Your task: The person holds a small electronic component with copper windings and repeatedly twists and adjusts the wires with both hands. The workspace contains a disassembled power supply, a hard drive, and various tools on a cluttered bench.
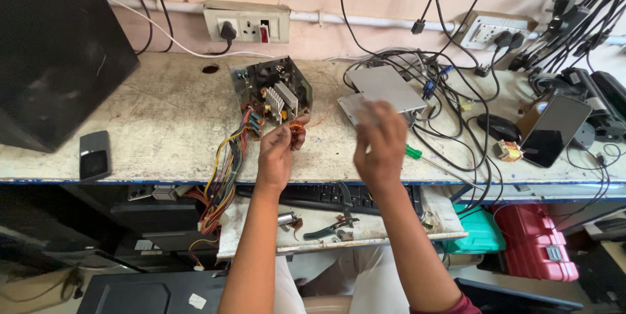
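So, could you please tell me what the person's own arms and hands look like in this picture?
Both forearms are bare from wrist to elbow. The left hand and the right hand wear no gloves, and no rings, watch or bracelet can be seen. A dark red sleeve edge shows at the right upper arm; the right hand is slightly blurred.

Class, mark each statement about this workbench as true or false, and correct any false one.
1. The left hand pinches a small copper coil. True.
2. The right hand grips the green-handled screwdriver. False: it lies on the bench and the hand is raised, holding nothing visible.
3. An open circuit board sits behind the coil. True.
4. The pliers lie on the top bench. False: they lie on the lower shelf.
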